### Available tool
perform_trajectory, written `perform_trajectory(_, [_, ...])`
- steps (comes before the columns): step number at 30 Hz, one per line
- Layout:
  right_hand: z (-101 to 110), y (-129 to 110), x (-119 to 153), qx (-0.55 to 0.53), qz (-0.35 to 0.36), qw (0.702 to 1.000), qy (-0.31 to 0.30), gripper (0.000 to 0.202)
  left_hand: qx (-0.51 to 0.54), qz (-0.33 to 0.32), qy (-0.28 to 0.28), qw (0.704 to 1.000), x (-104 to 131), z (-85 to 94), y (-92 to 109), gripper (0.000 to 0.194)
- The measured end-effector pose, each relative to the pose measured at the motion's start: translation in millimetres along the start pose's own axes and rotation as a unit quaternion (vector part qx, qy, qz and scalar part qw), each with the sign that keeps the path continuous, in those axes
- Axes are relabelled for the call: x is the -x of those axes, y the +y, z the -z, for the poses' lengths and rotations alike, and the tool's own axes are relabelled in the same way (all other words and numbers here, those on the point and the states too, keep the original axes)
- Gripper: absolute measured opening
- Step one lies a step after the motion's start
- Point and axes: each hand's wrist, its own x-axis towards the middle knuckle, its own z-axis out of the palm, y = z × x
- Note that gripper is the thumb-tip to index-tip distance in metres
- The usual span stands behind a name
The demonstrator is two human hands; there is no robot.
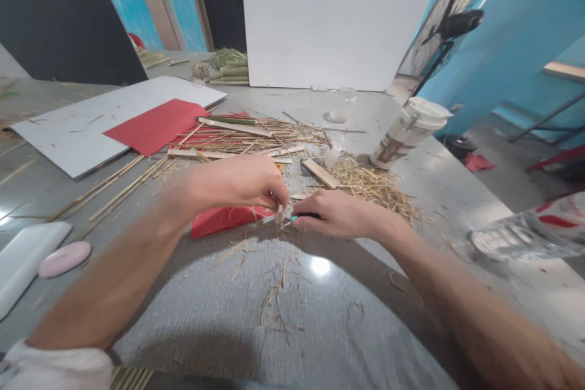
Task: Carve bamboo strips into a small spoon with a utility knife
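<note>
My left hand [249, 180] is closed, fingertips pinching a small pale piece of bamboo [278, 216] that stands upright near the tabletop. Coming in from the other side, my right hand [336, 213] wraps round a knife with a black and teal handle [296, 217]. Its short metal blade points left and is at or very near the bamboo piece; whether they touch I cannot tell. Under and beside my left hand lies a folded red paper [223, 222]. Thin shavings [278, 292] are scattered on the table in front of both hands.
Behind my hands lie split bamboo sticks [247, 134], a flat bamboo strip [321, 173] and a heap of shavings [375, 186]. A white-lidded canister [409, 131], clear cup [342, 103] and plastic bottle [525, 231] stand or lie rightward. At left are a white board [68, 128] and pink oval object [65, 259].
</note>
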Motion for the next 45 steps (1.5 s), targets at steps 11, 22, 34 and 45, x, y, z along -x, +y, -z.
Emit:
perform_trajectory(11, [-7, 6, -2, 0.024, -0.013, 1.0, -0.007, 0.046, -0.027, 0.009, -0.025, 0.999, -1, 1.5, -1, 0.026])
perform_trajectory(22, [5, 0, 1, 0.033, -0.014, 0.999, 0.004, 0.047, 0.003, -0.041, 0.009, 0.999, -1, -0.3, -9, 0.023])
perform_trajectory(34, [6, -6, 0, 0.045, -0.02, 0.999, 0.014, 0.044, -0.014, -0.036, -0.005, 0.999, -2, 0.5, -11, 0.027])
perform_trajectory(45, [-12, 6, -2, 0.049, -0.052, 0.997, 0.023, 0.025, 0.004, -0.024, -0.013, 1.0, -1, -0.2, -13, 0.021])
